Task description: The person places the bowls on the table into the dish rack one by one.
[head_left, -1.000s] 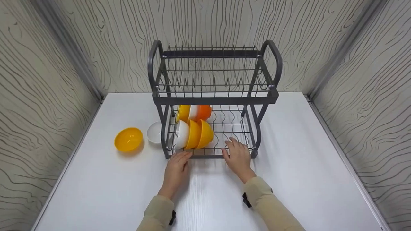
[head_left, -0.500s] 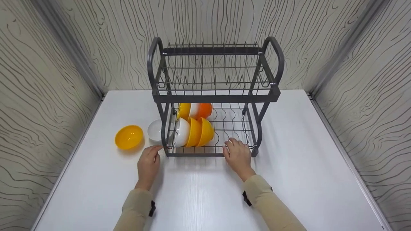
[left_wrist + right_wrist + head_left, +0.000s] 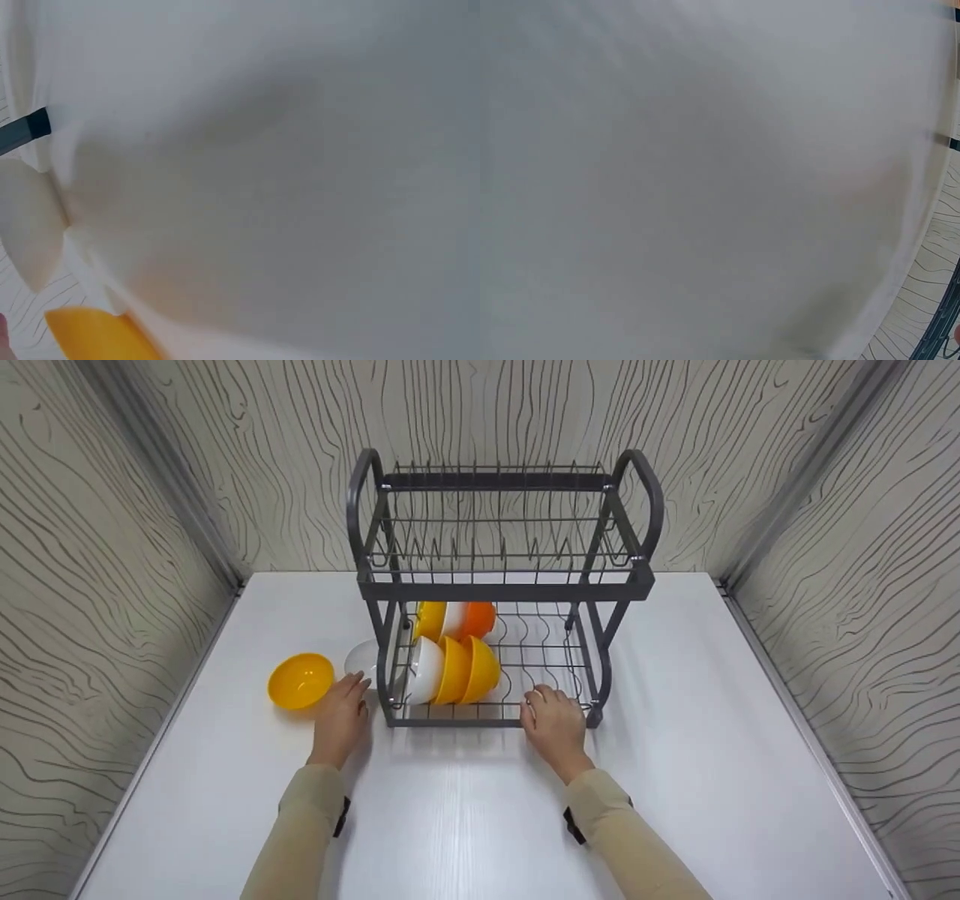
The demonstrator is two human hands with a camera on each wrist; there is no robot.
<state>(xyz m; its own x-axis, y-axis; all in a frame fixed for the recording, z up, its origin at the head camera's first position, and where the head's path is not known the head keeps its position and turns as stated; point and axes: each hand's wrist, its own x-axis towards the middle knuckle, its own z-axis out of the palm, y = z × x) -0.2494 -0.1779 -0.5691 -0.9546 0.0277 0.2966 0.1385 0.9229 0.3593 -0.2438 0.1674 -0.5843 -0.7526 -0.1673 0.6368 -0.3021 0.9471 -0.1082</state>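
Note:
My left hand (image 3: 340,720) reaches forward with extended fingers at the near side of a white bowl (image 3: 360,657); whether they touch it is hard to tell. Left of that hand sits a yellow bowl (image 3: 301,681), part of a yellow bowl (image 3: 101,334) also showing low in the left wrist view. My right hand (image 3: 556,729) lies with loosely bent fingers over the front rail of a dark two-tier dish rack (image 3: 454,723). On the rack's lower tier, a white bowl (image 3: 424,671) and two yellow bowls (image 3: 481,670) stand on edge in a front row.
Behind that row stand a yellow bowl (image 3: 429,619), a white one (image 3: 453,619) and an orange bowl (image 3: 478,619). The rack's upper tier (image 3: 506,591) overhangs the lower one. Wood-patterned walls (image 3: 480,405) enclose the white table (image 3: 465,817) at the back and sides.
My left hand has left the rack's front rail, moving left and then forward to the white bowl on the table. My right hand has stayed at the rail.

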